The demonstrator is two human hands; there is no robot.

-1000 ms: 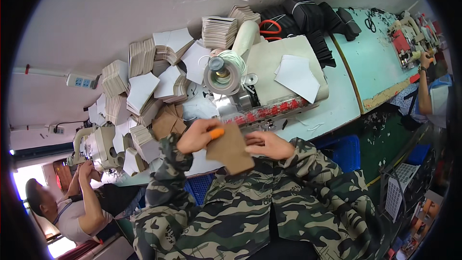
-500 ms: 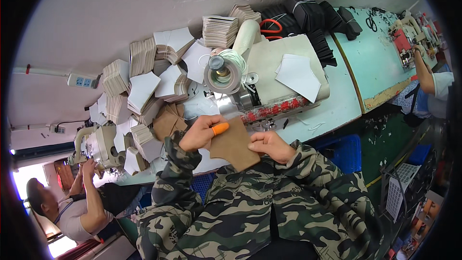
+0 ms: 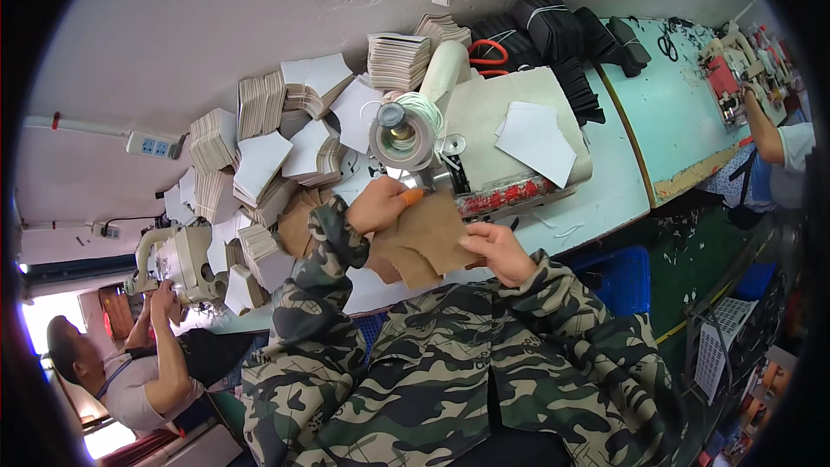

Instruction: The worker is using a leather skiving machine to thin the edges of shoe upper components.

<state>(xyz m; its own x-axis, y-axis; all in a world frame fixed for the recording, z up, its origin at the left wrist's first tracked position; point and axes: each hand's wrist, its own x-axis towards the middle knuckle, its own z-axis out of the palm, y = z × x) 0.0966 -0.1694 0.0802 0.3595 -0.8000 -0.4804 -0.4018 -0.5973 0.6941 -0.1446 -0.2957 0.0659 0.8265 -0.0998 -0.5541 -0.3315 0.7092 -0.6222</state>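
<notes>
Between my hands are brown cut-out pieces (image 3: 430,238) with curved edges, overlapping and slightly fanned apart. My left hand (image 3: 378,205), an orange cover on one finger, is closed on their upper left edge, just below the sewing machine's working end. My right hand (image 3: 501,253) pinches the right edge between thumb and fingers. Directly beyond stands the cream sewing machine (image 3: 519,91), with a thread spool (image 3: 399,140) at its near left end. White cut-out pieces (image 3: 538,143) lie on top of it. More brown pieces (image 3: 298,220) rest on the table left of my forearm.
Several stacks of white-topped cut-outs (image 3: 259,164) crowd the table's left side. Bundled black pieces (image 3: 549,26) sit against the wall. A blue crate (image 3: 627,281) stands below the table's edge. One co-worker (image 3: 164,372) sits at left, another person's arm (image 3: 762,125) shows at right.
Both hands have moved up, closer to the machine. The brown material, seen before as one flat shape, now shows overlapping pieces spread apart.
</notes>
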